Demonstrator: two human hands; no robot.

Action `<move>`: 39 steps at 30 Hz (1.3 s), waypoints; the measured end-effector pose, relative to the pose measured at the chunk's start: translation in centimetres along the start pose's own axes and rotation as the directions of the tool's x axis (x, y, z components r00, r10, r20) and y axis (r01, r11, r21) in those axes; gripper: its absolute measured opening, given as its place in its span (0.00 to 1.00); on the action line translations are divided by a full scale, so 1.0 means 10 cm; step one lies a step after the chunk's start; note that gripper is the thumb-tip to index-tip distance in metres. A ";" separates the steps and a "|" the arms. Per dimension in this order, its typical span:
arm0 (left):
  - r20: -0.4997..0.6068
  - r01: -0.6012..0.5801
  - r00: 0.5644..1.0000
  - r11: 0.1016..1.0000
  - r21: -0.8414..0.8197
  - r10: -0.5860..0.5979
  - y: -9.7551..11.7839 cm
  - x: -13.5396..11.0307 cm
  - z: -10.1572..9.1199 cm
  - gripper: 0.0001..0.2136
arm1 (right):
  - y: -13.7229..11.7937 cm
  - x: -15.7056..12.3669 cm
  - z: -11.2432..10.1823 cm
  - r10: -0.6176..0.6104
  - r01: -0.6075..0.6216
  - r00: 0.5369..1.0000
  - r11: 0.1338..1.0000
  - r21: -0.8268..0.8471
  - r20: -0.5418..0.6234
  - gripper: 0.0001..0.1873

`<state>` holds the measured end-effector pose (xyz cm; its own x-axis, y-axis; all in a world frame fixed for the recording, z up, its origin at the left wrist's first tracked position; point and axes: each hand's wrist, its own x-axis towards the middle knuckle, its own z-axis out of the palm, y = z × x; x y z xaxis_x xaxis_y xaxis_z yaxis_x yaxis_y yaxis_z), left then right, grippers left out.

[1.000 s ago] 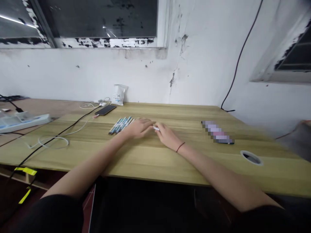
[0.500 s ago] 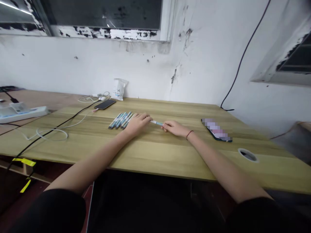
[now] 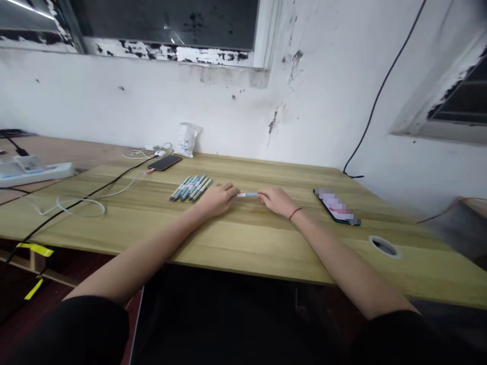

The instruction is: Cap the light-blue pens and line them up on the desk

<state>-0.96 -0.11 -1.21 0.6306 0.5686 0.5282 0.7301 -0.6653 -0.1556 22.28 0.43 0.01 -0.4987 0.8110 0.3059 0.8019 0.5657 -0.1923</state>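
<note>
A slim pen [image 3: 246, 194] with a pale blue and white barrel lies level between my hands, just over the wooden table. My left hand [image 3: 219, 198] is closed on its left end, which the fingers hide. At the other end, my right hand [image 3: 277, 199] pinches the tip between thumb and fingers. Left of my left hand, several similar pens [image 3: 190, 188] in blue, white and green rest side by side on the tabletop, slanting up to the right.
A dark phone [image 3: 165, 162] with a charging cable lies at the back left beside a white packet [image 3: 187, 139]. Another phone [image 3: 337, 207] lies at right, near a round cable hole [image 3: 385, 246]. White cable [image 3: 81, 208] loops over the left; a power strip [image 3: 41, 174] sits beyond.
The pen has turned from slanting down to the right to nearly level. My left hand has drawn slightly toward me, uncovering more of the row of pens.
</note>
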 end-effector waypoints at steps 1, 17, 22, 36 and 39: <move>-0.003 0.003 1.000 1.000 -0.005 -0.003 0.01 0.00 -0.01 0.12 | -0.01 0.00 0.01 0.000 0.000 1.000 1.000 0.005 -0.017 0.15; -0.024 -0.032 0.999 0.983 0.179 0.037 0.00 0.01 0.05 0.12 | -0.17 -0.03 0.03 0.022 -0.043 0.996 0.967 0.250 0.086 0.17; -0.005 -0.052 0.999 0.990 0.134 0.054 0.06 0.00 0.01 0.12 | -0.16 -0.02 0.07 0.019 -0.025 0.999 0.985 0.170 0.037 0.13; -0.007 0.040 0.999 0.999 -0.026 -0.040 0.02 -0.03 0.01 0.13 | -0.17 -0.01 0.08 -0.006 0.006 1.000 0.992 0.126 -0.003 0.14; -0.070 -0.061 0.995 0.996 0.069 0.066 -0.01 -0.01 0.01 0.12 | -0.19 0.00 0.04 0.037 -0.074 0.990 0.960 0.269 0.138 0.18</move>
<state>-1.07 -0.09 -1.33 0.6575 0.4884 0.5737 0.7068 -0.6636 -0.2451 20.66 -0.58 -0.04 -0.5093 0.8443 0.1668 0.7184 0.5238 -0.4577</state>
